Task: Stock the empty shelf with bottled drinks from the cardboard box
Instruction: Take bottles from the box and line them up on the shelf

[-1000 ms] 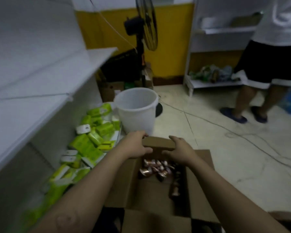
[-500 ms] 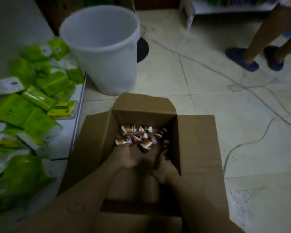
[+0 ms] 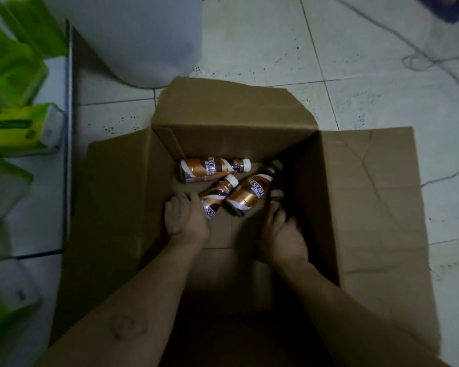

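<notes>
The cardboard box [image 3: 368,207] sits open on the tiled floor [image 3: 249,49] with its flaps spread, and both arms reach down into it. The shelf to be stocked is out of view. A white bucket [image 3: 143,35] stands just beyond the box's far-left corner and green packs [image 3: 13,75] crowd the low ledge on the left, so lifting straight up, clear of both, looks wise. The left hand [image 3: 186,221] has thumb and fingers curled round the base end of the middle bottle [image 3: 219,192], which lies on its side. The right hand [image 3: 282,234] reaches to a dark bottle [image 3: 276,194] by the right wall; in that shadow I cannot tell whether its fingers are closed on it or only touching. Two more lie loose on the box floor: the far bottle [image 3: 212,169] along the far wall, and the right bottle [image 3: 249,197] just beside the middle one, seemingly touching it. It seems best to take each by the body rather than the cap, draw the middle bottle out gently so its neighbour does not roll, and make the right grip sure before lifting.
</notes>
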The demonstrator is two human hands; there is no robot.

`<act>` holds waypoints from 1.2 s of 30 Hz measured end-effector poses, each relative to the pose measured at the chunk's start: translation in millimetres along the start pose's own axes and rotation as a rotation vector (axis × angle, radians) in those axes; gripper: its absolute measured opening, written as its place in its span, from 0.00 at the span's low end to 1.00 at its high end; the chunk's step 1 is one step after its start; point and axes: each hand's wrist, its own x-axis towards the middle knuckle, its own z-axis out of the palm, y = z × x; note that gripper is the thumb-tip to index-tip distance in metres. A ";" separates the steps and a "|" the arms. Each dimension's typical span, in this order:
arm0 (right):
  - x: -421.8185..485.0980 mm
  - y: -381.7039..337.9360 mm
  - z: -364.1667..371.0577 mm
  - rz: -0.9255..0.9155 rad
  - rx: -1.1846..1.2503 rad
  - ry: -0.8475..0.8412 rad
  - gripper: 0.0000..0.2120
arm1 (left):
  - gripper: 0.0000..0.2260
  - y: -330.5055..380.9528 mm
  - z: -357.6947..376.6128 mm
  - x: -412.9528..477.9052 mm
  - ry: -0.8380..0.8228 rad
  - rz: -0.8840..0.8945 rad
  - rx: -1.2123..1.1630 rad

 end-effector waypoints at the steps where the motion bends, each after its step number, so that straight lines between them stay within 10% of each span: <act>1: -1.1 -0.2 -0.7 0.023 0.066 -0.036 0.42 | 0.35 0.1 1.2 -1.5 -0.071 -0.037 -0.060; 10: -41.9 19.1 36.4 0.228 0.575 -0.263 0.31 | 0.35 -6.6 26.9 -43.8 -0.764 -0.233 -0.786; 15: -48.2 27.1 39.7 0.244 0.651 -0.280 0.34 | 0.56 5.2 50.5 -80.9 -0.565 -0.230 -0.820; 27: -77.0 30.9 -13.6 0.139 0.754 -0.470 0.24 | 0.26 -17.7 -3.6 -97.4 -0.878 -0.130 -1.019; 36: -179.7 21.2 -161.3 -0.277 0.870 -0.160 0.30 | 0.30 -29.7 -186.6 -173.9 -0.429 0.207 -1.066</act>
